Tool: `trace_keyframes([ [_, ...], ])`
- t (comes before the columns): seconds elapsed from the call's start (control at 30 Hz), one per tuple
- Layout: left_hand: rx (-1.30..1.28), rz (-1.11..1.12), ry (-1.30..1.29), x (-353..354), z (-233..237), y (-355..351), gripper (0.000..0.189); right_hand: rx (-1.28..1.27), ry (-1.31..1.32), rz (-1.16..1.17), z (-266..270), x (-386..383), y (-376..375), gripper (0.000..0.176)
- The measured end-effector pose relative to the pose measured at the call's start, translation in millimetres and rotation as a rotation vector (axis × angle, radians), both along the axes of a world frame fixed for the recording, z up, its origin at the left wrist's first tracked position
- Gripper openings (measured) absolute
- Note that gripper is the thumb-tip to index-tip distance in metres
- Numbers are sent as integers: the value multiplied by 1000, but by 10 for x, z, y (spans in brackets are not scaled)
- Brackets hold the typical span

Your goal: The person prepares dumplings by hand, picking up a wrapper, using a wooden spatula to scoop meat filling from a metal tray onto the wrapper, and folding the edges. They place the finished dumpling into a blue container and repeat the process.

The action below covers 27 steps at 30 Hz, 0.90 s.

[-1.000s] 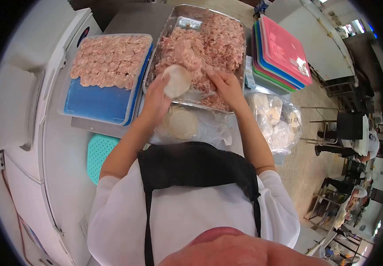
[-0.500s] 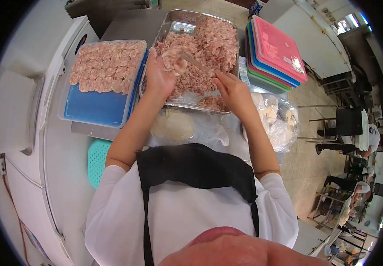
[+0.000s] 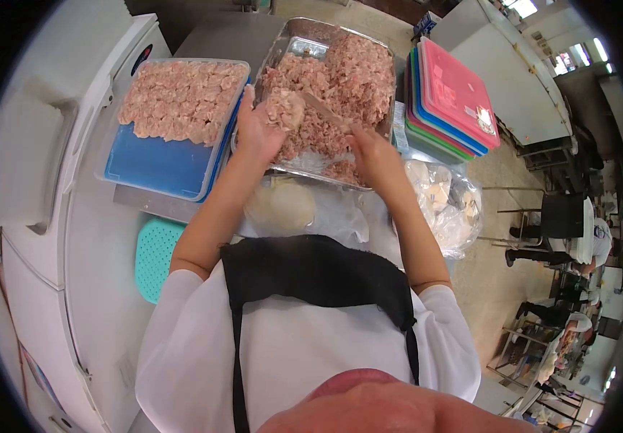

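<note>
My left hand (image 3: pixel 259 136) holds a round wrapper topped with meat filling (image 3: pixel 284 110) over the near left part of a metal tray (image 3: pixel 279 45). Between the fingers of my right hand (image 3: pixel 375 155) is a flat wooden spatula (image 3: pixel 320 107), its tip at the filling. Ground meat (image 3: pixel 358 72) is heaped in the tray. To the left, rows of filled dumplings (image 3: pixel 181 94) cover the far part of a blue-bottomed plastic container (image 3: pixel 160 164). A stack of pale round wrappers (image 3: pixel 282 206) lies on plastic close to my apron.
Right of the tray stands a stack of coloured lids (image 3: pixel 455 97). Nearer sits a clear bag of wrappers (image 3: pixel 442 202). A turquoise perforated basket (image 3: pixel 156 260) is at the lower left. White appliances line the left side. People (image 3: pixel 600 242) work at the far right.
The spatula has shifted slightly up and left against the filling, with my right hand following. The view has tilted a little. Both hands keep their hold.
</note>
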State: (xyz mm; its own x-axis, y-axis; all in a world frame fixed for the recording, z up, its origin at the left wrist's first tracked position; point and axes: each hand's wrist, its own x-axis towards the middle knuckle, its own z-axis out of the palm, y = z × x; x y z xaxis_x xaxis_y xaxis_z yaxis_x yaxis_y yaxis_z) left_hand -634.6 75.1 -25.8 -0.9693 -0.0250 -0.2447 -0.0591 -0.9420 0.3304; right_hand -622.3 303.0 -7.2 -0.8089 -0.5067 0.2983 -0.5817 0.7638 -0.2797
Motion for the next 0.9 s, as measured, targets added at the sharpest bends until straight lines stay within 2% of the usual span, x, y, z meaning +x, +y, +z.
trace_keyframes([
  [0.03,0,-16,-9,14,109,65,78,-127,53,37,69,35,-94,23],
  [0.13,-9,-41,-67,6,127,85,79,92,-43,72,189,5,-64,24],
  [0.17,-11,-33,-84,-20,124,76,79,236,-47,46,355,4,9,23],
  [0.27,-53,-63,-109,-24,160,63,74,60,105,90,577,176,-108,24],
  [0.37,-63,6,-119,-109,123,74,69,74,5,117,319,58,-187,27],
  [0.47,26,18,1,-75,65,-57,60,-171,-4,286,422,-141,8,22],
  [0.57,-420,-241,326,86,105,-184,60,-307,-354,44,456,-153,109,27],
  [0.67,-789,-244,308,179,275,-154,71,-478,-883,-21,334,-198,111,30],
  [0.77,-1501,-167,609,132,243,-285,77,-564,-1030,63,574,-126,144,31],
  [0.87,-1683,-159,803,128,410,-292,78,-384,-875,131,740,-56,198,31],
  [0.9,-1691,-285,787,114,473,-302,72,-368,-753,164,705,-22,192,30],
])
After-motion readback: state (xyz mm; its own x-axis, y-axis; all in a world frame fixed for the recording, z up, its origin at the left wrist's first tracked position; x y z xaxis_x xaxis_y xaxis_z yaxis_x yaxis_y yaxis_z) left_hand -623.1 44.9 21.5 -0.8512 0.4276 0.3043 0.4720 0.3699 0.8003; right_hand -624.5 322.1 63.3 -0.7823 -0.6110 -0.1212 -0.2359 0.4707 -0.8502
